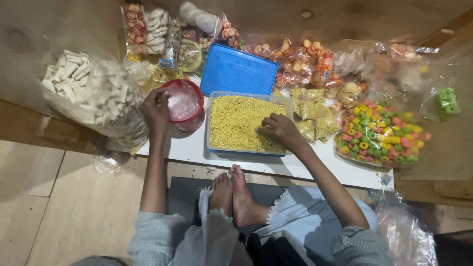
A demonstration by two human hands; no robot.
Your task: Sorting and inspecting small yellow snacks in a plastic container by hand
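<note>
**Hands at work over a tub of yellow snack bits**

Seen from the head camera, looking straight down: a clear tub (pixel 245 123) with a blue base is set square in front of the seated person, on a low white board (pixel 197 150), so that both arms reach it without stretching. The right hand (pixel 280 129) is pressed into the yellow snack bits (pixel 231 120) at the tub's right side, its fingers curled narrowly as if a pinch or small scoop is being gathered; exactly what lies under them cannot be told. The left hand (pixel 155 108) is laid on the rim of a round red-rimmed container (pixel 184 104) just beside the tub, fingers bent over the edge, apparently to steady it. The blue lid (pixel 238 71) has been set behind the tub, out of the way but within reach. A big bag of white sticks (pixel 91 91) is kept to the left, a bag of coloured rings (pixel 379 135) to the right, and small filled packets (pixel 310 116) lie touching the tub's right wall (bare feet are tucked against the board's near edge).
</note>
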